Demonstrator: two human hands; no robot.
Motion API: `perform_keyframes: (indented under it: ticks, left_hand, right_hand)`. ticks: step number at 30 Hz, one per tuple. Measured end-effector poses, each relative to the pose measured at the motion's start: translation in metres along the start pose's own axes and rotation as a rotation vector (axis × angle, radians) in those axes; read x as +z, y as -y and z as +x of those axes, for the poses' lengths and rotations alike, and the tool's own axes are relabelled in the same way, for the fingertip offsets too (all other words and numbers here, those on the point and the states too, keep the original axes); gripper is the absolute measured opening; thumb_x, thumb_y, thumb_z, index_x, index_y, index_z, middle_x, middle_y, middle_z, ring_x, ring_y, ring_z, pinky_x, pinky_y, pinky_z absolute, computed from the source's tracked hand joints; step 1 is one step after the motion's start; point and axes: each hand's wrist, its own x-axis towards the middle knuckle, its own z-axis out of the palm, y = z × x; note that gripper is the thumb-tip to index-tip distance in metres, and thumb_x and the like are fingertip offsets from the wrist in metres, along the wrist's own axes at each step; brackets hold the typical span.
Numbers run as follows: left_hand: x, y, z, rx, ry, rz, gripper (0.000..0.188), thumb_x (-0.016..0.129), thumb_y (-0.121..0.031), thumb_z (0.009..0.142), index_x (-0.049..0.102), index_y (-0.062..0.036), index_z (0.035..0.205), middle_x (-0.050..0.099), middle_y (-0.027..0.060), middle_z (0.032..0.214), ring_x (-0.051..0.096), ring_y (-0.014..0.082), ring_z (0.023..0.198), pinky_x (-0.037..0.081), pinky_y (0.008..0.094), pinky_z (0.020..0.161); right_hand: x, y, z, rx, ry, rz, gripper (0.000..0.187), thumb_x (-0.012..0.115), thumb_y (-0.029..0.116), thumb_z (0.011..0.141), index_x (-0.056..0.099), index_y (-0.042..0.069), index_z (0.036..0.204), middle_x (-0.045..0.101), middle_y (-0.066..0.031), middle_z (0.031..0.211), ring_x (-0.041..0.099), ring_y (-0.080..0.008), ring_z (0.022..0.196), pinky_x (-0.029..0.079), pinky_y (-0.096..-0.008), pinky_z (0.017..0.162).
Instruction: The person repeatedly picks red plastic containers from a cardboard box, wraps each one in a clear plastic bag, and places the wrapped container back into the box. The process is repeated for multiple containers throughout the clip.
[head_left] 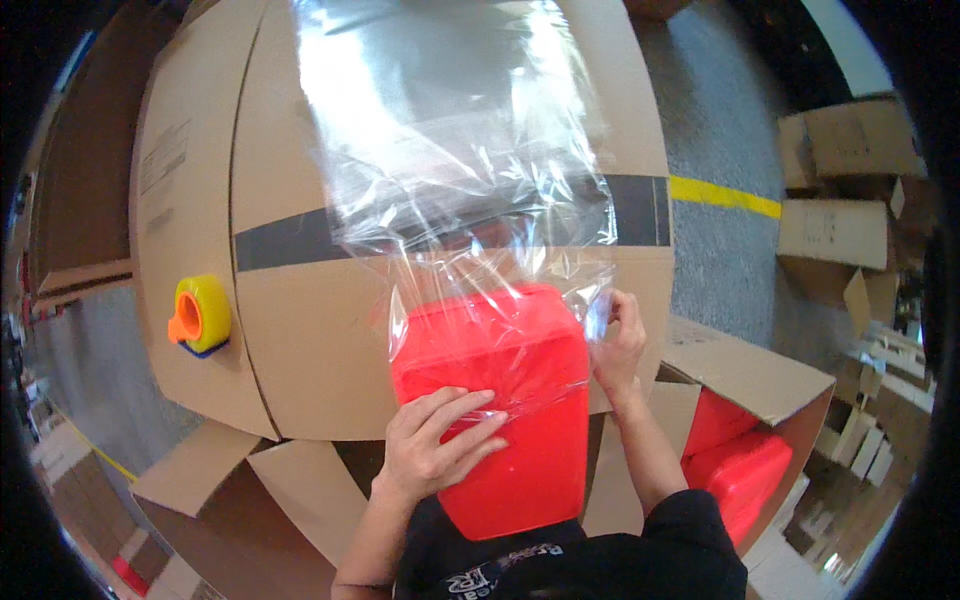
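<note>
A red plastic bin [520,450] lies between my arms, its near end close to my torso. A clear plastic bag [440,200] covers its far part, and the bag's edge crosses the bin's upper face. The rest of the bag spreads away from me over a large cardboard box. My left hand [430,435] rests on the bin's left side, fingers stretched across the bag's edge; its thumb is hidden. At the bin's right side, my right hand [620,340] pinches the bag's film.
A yellow and orange tape dispenser [200,312] sits on the large cardboard box [300,340] at left. An open carton [770,385] at lower right holds more red bins [745,475]. Another open carton [230,510] stands at lower left. Stacked cartons [835,230] stand beyond a yellow floor line [725,197].
</note>
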Motion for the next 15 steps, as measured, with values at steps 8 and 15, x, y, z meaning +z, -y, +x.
perform_keyframes:
  ticks: [8,15]
  left_hand:
    - [0.043,0.06,-0.028,-0.772,-0.272,-0.948,0.06,0.037,-0.048,0.097,0.04,-0.0082,0.141,0.036,0.0116,0.147,0.034,0.0254,0.136,0.023,0.0361,0.111]
    - [0.076,0.062,-0.052,-0.882,-0.121,-1.228,0.064,0.026,-0.049,0.101,0.03,-0.0042,0.147,0.027,0.0136,0.154,0.024,0.0247,0.142,0.016,0.034,0.115]
  right_hand:
    - [0.01,-0.046,-0.053,0.224,0.343,-0.012,0.021,0.071,0.015,0.078,0.064,0.006,0.096,0.062,-0.0111,0.078,0.063,-0.0282,0.069,0.049,-0.0367,0.06]
    - [-0.007,-0.054,-0.122,0.234,0.374,0.064,0.023,0.072,0.017,0.078,0.063,0.005,0.096,0.063,-0.0112,0.079,0.063,-0.0271,0.069,0.05,-0.0359,0.06]
